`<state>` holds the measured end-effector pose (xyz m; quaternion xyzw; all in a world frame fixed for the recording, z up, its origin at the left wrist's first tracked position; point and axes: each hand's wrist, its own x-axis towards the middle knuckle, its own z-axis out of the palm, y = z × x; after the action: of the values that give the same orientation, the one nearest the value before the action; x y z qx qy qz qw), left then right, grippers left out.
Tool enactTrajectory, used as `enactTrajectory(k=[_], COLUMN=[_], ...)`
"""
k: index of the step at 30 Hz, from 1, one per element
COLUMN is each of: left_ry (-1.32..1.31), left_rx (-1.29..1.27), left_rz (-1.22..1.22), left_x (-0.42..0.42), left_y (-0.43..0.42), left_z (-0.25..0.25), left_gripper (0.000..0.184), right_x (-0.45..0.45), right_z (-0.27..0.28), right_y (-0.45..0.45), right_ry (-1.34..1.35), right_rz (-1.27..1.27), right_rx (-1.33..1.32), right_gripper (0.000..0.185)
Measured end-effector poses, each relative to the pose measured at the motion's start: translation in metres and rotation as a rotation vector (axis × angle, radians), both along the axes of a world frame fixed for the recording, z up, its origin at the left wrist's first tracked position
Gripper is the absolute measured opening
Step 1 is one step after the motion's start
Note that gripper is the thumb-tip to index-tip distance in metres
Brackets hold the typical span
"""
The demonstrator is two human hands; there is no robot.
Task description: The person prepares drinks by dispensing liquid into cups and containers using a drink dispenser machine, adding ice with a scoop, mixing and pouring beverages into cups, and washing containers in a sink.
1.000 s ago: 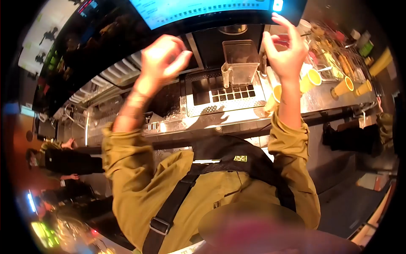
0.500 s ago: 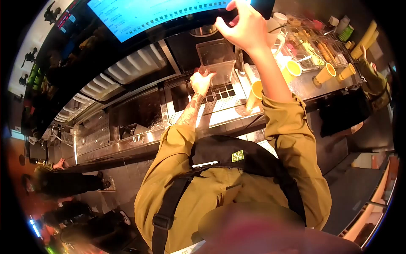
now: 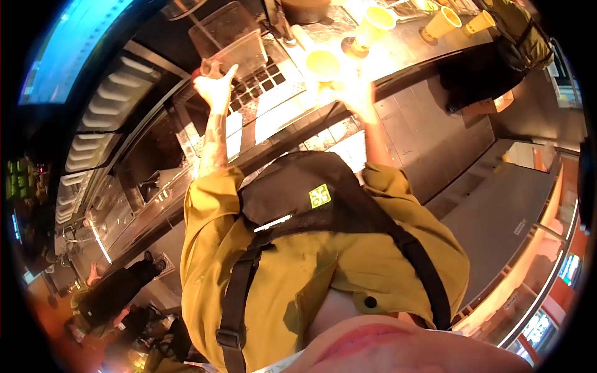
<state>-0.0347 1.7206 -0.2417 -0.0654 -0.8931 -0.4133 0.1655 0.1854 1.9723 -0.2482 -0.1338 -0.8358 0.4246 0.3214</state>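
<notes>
My left hand [image 3: 214, 88] is closed around the handle of a clear plastic pitcher [image 3: 227, 37], thumb sticking out to the side. The pitcher is above a drain grid [image 3: 264, 81] on the steel counter. Beside it, a yellow paper cup [image 3: 322, 66] is under a strong bright light. My right hand [image 3: 357, 94] is at the near right side of that cup. Glare washes out its fingers, so whether they grip the cup does not show.
More yellow cups [image 3: 443, 23] are along the counter to the right. A person in dark trousers [image 3: 479, 74] is at the far right, another person [image 3: 115, 289] at the lower left. White containers [image 3: 118, 93] line the left shelf; a screen [image 3: 71, 50] glows upper left.
My right hand has come down from in front of the screen to beside the yellow cup. My left hand stays on the pitcher. The camera view has tilted down and turned.
</notes>
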Motion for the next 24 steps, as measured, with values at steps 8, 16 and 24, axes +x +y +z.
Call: enactTrajectory(k=[8,16,24], left_ry=[-0.064,0.125,-0.058], left_rx=[0.26,0.26,0.76], left_rz=[-0.418,-0.34,0.199], left_x=[0.113,0.144,0.136], left_y=[-0.03,-0.073,-0.356], left_z=[-0.001,0.068,0.027], left_gripper=[0.095,0.078,0.051], right_x=[-0.027,-0.056,-0.099], right_z=[-0.044,0.013,0.017], right_y=[-0.041,-0.146,-0.375], right_ry=[0.158,-0.086,-0.264], right_rz=[0.031,0.397,0.973], right_rx=[-0.185,-0.257,-0.304], right_gripper=[0.068,0.049,0.059])
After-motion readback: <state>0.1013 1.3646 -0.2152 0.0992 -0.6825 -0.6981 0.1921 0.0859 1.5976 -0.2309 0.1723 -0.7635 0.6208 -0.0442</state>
